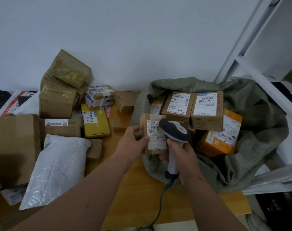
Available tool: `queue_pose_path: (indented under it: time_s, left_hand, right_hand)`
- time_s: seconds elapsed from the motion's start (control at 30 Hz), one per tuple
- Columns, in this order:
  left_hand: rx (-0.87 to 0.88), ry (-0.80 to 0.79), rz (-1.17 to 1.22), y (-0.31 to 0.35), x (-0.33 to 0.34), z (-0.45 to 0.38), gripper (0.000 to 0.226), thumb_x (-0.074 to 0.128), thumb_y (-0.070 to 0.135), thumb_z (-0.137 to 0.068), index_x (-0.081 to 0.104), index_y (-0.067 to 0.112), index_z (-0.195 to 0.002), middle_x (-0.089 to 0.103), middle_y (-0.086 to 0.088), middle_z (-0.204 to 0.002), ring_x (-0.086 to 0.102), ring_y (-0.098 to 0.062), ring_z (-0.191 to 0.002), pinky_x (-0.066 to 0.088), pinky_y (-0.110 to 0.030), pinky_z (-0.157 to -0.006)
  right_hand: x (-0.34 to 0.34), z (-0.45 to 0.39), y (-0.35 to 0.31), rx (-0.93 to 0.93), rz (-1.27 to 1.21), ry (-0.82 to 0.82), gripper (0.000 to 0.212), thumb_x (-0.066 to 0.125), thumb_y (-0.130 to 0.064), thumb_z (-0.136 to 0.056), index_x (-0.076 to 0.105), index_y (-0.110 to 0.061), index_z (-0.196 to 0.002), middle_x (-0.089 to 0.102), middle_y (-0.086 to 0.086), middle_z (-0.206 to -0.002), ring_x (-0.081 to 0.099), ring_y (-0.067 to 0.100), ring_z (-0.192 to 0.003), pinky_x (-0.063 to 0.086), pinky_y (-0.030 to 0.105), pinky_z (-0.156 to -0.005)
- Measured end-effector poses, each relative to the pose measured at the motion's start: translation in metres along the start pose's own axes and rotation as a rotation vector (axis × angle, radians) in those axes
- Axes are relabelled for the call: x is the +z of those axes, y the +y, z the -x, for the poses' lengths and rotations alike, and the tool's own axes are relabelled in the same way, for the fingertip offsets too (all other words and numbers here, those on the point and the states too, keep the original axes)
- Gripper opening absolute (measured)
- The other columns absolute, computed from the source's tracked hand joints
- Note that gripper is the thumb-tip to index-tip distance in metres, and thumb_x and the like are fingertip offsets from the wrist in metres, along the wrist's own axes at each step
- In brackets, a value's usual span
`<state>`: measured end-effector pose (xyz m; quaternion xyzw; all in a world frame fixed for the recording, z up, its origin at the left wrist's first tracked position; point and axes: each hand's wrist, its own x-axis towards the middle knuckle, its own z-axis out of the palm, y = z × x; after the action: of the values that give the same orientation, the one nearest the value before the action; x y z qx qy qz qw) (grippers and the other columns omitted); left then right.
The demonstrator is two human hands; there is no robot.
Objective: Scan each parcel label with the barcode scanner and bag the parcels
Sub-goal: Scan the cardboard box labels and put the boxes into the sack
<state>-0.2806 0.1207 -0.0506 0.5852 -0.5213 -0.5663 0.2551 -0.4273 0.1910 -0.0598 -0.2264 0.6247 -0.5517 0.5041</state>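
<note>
Here, left hand clasped around a small parcel, right hand wrapped around the scanner.

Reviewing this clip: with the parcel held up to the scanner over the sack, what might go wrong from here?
1. The barcode scanner head covers part of the label on the small brown parcel, so the read may fail.
2. The left hand only pinches the parcel's edge; it could slip into the green sack unscanned.
3. Labelled boxes already bagged lie just behind; the scanner might catch one of those instead.
</note>
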Motion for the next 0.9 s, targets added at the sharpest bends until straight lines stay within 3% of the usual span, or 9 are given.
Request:
queue_pose_path:
  time_s: [0.1,0.17,0.33,0.43,0.5,0.67,0.73,0.83,0.9]
  left_hand:
    - [-0.015,-0.053,-0.047,0.009,0.016,-0.006,0.032,0.064,0.03,-0.093,0.046,0.029,-0.118,0.059,0.008,-0.109,0.062,-0.013,-0.098,0.057,-0.036,-0.084]
    - [-0.017,-0.092,-0.092,0.015,0.027,-0.01,0.02,0.061,0.028,-0.094,0.049,0.031,-0.11,0.059,0.007,-0.108,0.061,-0.016,-0.099,0.057,-0.039,-0.086]
    - [-0.062,-0.214,-0.178,0.02,0.048,-0.015,0.021,0.053,0.024,-0.099,0.057,0.026,-0.12,0.064,0.0,-0.106,0.064,-0.017,-0.093,0.058,-0.033,-0.079]
    - [-0.142,-0.265,-0.165,0.018,0.053,-0.015,0.017,0.054,0.024,-0.099,0.06,0.022,-0.116,0.068,-0.002,-0.097,0.067,-0.01,-0.072,0.053,-0.027,-0.063]
    - [-0.186,-0.305,-0.176,0.016,0.056,-0.015,0.011,0.054,0.022,-0.099,0.061,0.019,-0.107,0.069,-0.003,-0.088,0.061,-0.004,-0.056,0.044,-0.021,-0.053]
    - [-0.224,-0.351,-0.048,0.012,0.063,-0.019,0.03,0.058,0.019,-0.097,0.056,0.018,-0.127,0.07,-0.004,-0.108,0.067,-0.014,-0.088,0.049,-0.027,-0.072]
    - [-0.136,-0.291,-0.143,0.009,0.063,-0.024,0.038,0.056,0.024,-0.098,0.054,0.021,-0.135,0.066,0.001,-0.115,0.064,-0.012,-0.097,0.048,-0.024,-0.079]
    - [0.002,-0.143,-0.376,0.007,0.055,-0.029,0.041,0.051,0.027,-0.1,0.049,0.026,-0.141,0.059,0.003,-0.127,0.053,-0.01,-0.105,0.045,-0.024,-0.088]
    - [0.042,-0.08,-0.516,0.002,0.048,-0.03,0.045,0.05,0.028,-0.1,0.044,0.025,-0.144,0.057,0.001,-0.134,0.054,-0.015,-0.114,0.045,-0.027,-0.095]
  right_hand:
    - [-0.011,-0.001,0.0,0.0,-0.022,-0.003,0.02,0.064,-0.021,-0.095,0.059,-0.033,-0.111,0.068,0.002,-0.108,0.072,0.017,-0.077,0.062,0.043,-0.077]
    - [-0.019,-0.004,0.0,-0.002,-0.066,0.052,0.026,0.064,-0.02,-0.096,0.057,-0.03,-0.119,0.067,0.003,-0.112,0.07,0.021,-0.091,0.062,0.038,-0.073]
    - [-0.044,-0.019,-0.007,0.079,-0.009,0.191,0.028,0.062,-0.025,-0.097,0.057,-0.022,-0.124,0.066,0.008,-0.11,0.067,0.03,-0.095,0.057,0.033,-0.061]
    - [-0.058,-0.03,-0.011,0.153,0.074,0.197,0.029,0.063,-0.029,-0.096,0.059,-0.016,-0.122,0.066,0.013,-0.109,0.068,0.033,-0.09,0.056,0.033,-0.056]
    - [-0.061,-0.035,-0.011,0.158,0.087,0.212,0.033,0.065,-0.032,-0.095,0.059,-0.015,-0.123,0.066,0.012,-0.107,0.069,0.032,-0.087,0.061,0.043,-0.069]
    - [-0.059,-0.044,-0.006,0.035,0.052,0.314,0.028,0.068,-0.035,-0.093,0.054,-0.025,-0.115,0.064,0.002,-0.105,0.066,0.033,-0.099,0.054,0.058,-0.093]
    - [-0.059,-0.046,-0.006,-0.011,0.086,0.338,0.035,0.068,-0.039,-0.092,0.054,-0.028,-0.122,0.065,0.002,-0.113,0.063,0.034,-0.106,0.051,0.057,-0.095]
    - [-0.059,-0.048,-0.007,-0.051,0.055,0.334,0.014,0.067,-0.031,-0.094,0.056,-0.031,-0.103,0.065,-0.005,-0.096,0.066,0.033,-0.1,0.054,0.056,-0.093]
    - [-0.053,-0.048,-0.011,-0.057,0.061,0.297,0.015,0.066,-0.028,-0.095,0.058,-0.027,-0.107,0.065,-0.005,-0.093,0.068,0.027,-0.094,0.056,0.05,-0.09]
